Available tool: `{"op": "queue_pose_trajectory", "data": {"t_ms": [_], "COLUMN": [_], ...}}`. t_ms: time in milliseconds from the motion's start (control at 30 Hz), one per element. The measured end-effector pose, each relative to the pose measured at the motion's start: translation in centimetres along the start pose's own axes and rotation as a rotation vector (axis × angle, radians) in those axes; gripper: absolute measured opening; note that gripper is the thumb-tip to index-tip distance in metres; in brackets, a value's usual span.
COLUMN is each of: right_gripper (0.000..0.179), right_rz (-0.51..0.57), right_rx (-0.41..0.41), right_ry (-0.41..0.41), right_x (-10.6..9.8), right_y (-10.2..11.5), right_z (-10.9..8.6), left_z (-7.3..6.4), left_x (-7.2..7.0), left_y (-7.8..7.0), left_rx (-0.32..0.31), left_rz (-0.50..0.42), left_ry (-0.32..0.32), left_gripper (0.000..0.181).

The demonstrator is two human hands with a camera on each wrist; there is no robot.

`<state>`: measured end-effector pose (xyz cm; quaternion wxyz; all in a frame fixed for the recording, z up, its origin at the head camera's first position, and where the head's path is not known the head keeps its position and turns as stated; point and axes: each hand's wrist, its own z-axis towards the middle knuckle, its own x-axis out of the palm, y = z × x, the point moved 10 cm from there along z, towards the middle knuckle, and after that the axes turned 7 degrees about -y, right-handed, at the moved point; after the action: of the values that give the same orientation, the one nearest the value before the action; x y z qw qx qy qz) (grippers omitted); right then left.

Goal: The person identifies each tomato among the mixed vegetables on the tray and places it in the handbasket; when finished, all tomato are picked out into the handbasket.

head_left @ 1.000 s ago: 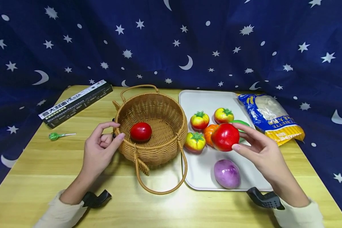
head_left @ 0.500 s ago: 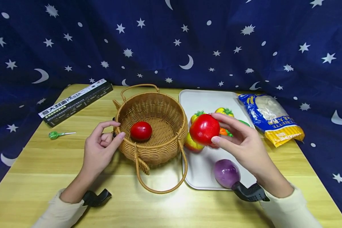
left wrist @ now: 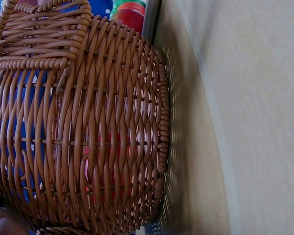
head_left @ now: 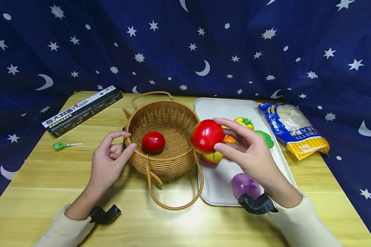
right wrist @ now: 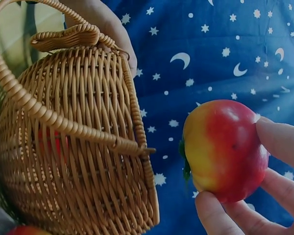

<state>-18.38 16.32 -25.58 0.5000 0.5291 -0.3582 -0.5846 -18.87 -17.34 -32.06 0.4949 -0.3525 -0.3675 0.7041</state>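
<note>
My left hand (head_left: 106, 168) pinches the left rim of a round wicker basket (head_left: 165, 168) between thumb and fingers. Inside the basket lies one glossy red oval fruit or vegetable (head_left: 153, 141). My right hand (head_left: 253, 157) holds a red and yellow toy tomato (head_left: 208, 136) by thumb and fingertips, raised near the basket's right rim. From the right wrist, the tomato (right wrist: 228, 151) shows its yellow side and a bit of green leaf, apart from the basket (right wrist: 83, 132). The left wrist view is mostly filled by the basket's woven wall (left wrist: 88, 127).
On the white tray (head_left: 217, 192) sit a purple onion (head_left: 244, 185), a green vegetable (head_left: 266, 139), an orange item (head_left: 229, 139) and yellow-red tomatoes (head_left: 212, 157), partly hidden. A pasta bag (head_left: 293, 127) lies at right; a pasta box (head_left: 83, 111) and green lollipop (head_left: 59, 146) at left.
My right hand has carried the tomato leftward from over the tray to the basket's right rim, lifting it slightly. The left hand and basket have stayed in place.
</note>
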Motion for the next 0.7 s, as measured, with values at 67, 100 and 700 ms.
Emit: {"op": "queue_pose_trajectory", "data": {"t_ms": [67, 100, 700], "right_gripper": [0.053, 0.052, 0.053], "right_rz": [-0.001, -0.003, 0.051], "right_rx": [0.005, 0.007, -0.108], "right_ry": [-0.002, -0.004, 0.026], "right_x": [0.3, 0.4, 4.1], "right_y": [0.0, 0.0, 0.5], "right_z": [0.2, 0.3, 2.7], "left_z": [0.0, 0.0, -0.2], "left_x": [0.0, 0.0, 0.0], "left_y": [0.0, 0.0, -0.1], "left_rx": [-0.002, -0.002, -0.004], "left_rz": [0.0, 0.0, 0.002], "left_ry": [0.0, -0.001, -0.002], "left_gripper": [0.036, 0.036, 0.035]}}
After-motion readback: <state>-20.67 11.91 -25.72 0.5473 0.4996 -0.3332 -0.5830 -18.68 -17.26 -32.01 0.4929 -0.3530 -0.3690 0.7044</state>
